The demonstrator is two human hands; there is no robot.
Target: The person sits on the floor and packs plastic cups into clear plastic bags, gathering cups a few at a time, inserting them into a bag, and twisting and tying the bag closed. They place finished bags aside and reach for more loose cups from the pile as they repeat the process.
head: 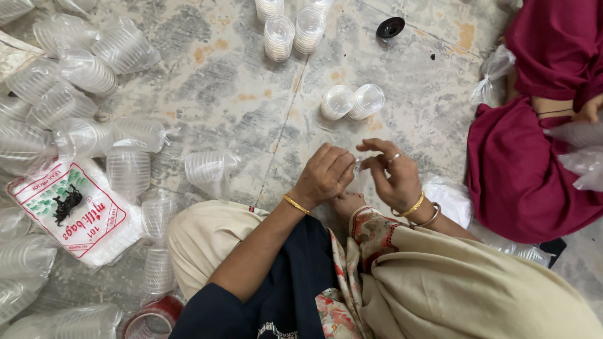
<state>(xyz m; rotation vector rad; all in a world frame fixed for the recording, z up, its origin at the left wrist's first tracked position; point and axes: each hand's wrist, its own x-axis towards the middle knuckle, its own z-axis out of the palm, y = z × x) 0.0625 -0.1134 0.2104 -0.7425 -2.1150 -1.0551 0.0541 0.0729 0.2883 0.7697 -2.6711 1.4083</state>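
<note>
I sit on a mottled stone floor (251, 94). My left hand (323, 176) and my right hand (392, 176) meet just above my knees. Between their fingertips they pinch a small piece of clear plastic (358, 164), too small to make out. My left fist is closed around its side of it; my right thumb and forefinger hold the other side. Two short stacks of clear plastic cups (352, 102) lie on the floor just beyond my hands. A crumpled clear bag (449, 198) rests by my right wrist.
Bagged sleeves of clear cups (69, 94) pile up at the left, by a printed packet of bags (72, 210). More cup stacks (289, 28) stand at the top, near a black lid (390, 27). Another person in a dark red garment (534, 163) sits at the right.
</note>
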